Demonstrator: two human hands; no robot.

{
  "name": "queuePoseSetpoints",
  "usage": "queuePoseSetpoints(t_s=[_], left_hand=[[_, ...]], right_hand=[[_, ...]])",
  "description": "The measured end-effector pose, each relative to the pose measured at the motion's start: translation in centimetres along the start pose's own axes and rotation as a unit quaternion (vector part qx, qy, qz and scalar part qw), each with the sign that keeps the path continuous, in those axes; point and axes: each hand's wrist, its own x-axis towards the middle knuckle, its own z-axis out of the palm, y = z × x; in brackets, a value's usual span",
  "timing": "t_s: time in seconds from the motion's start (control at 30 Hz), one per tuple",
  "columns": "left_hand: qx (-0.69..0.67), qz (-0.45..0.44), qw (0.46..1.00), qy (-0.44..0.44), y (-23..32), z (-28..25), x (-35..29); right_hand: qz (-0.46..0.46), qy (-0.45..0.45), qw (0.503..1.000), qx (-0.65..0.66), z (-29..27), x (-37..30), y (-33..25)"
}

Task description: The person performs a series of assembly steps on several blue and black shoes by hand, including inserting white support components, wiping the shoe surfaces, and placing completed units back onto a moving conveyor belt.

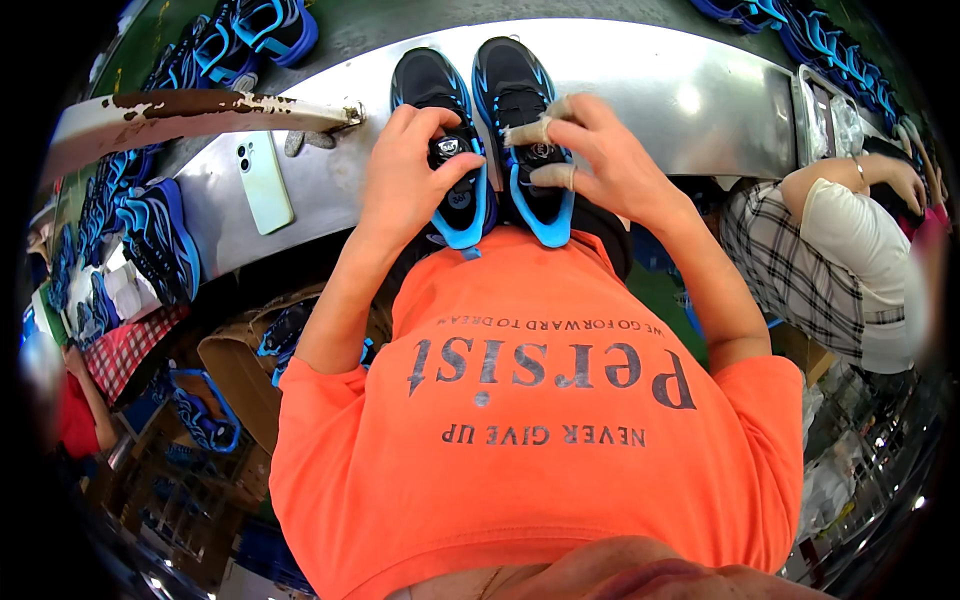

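A pair of black sneakers with bright blue trim stands side by side on the metal bench, toes pointing away from me. My left hand (405, 170) is at the left shoe (430, 82), its thumb and forefinger apart on either side of the tongue, which has a round badge. Over the right shoe (509, 78) is my right hand (610, 160), wearing pale coverings on some fingers. Its thumb and forefinger are likewise spread around the tongue. Both hands look open; how firmly the fingertips touch the shoes I cannot tell.
On the metal bench (660, 90) lies a pale green phone (263, 185), left of the shoes. A chipped white metal bar (210, 112) crosses there. More sneakers (160, 235) line the left and far sides. Another person (820, 240) sits at the right, beside a tray (815, 110).
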Motion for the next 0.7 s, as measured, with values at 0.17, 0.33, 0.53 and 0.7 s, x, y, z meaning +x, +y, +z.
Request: queuePoseSetpoints(t_s=[0.17,0.33,0.53,0.7], left_hand=[[-0.204,-0.024,0.970,-0.129,-3.0,-0.8,0.1],[-0.045,0.058,0.997,-0.038,-0.7,-0.9,-0.3],[-0.182,0.029,0.971,-0.154,-2.7,-1.9,0.0],[-0.193,-0.100,0.976,0.026,-1.3,-1.5,-4.5]], right_hand=[[0.095,-0.013,0.994,0.044,0.2,-0.3,-1.2],[0.113,-0.039,0.993,0.005,-0.9,0.4,-1.1],[0.111,-0.042,0.993,-0.004,-0.9,0.9,-1.0],[0.045,-0.048,0.998,0.011,-0.1,3.2,-2.3]])
